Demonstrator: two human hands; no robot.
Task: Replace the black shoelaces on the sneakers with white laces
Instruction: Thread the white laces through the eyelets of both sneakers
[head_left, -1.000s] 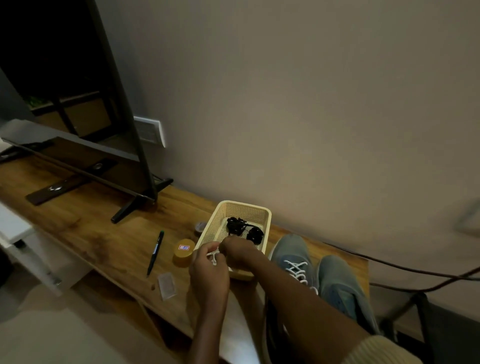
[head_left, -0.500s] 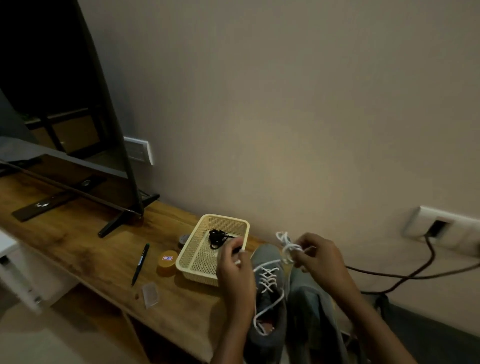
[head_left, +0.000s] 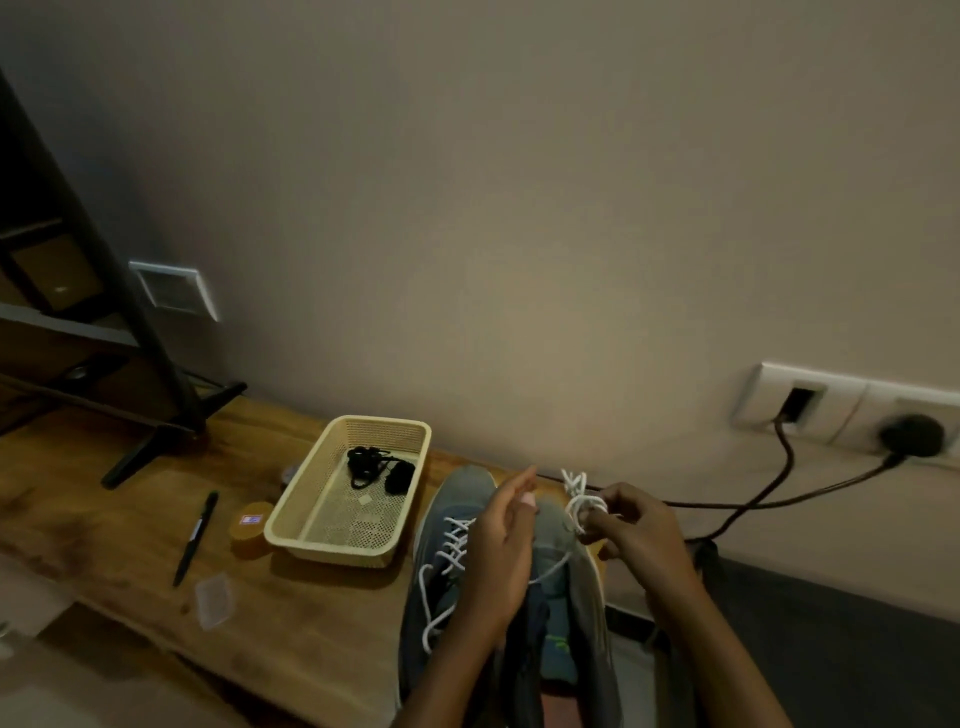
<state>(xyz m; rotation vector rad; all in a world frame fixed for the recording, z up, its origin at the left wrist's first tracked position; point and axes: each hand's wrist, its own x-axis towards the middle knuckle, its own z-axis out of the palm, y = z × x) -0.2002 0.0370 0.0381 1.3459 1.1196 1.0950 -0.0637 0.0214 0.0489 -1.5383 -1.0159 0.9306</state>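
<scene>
Head view: my right hand (head_left: 639, 530) pinches the bundled white lace (head_left: 584, 506) to unwind it. My left hand (head_left: 501, 551) hovers relaxed over the unlaced sneaker (head_left: 592, 613).

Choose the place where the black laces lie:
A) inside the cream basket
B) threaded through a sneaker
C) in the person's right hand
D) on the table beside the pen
A: the black laces lie in a bundle inside the cream basket, and what the right hand holds is the white lace.
</scene>
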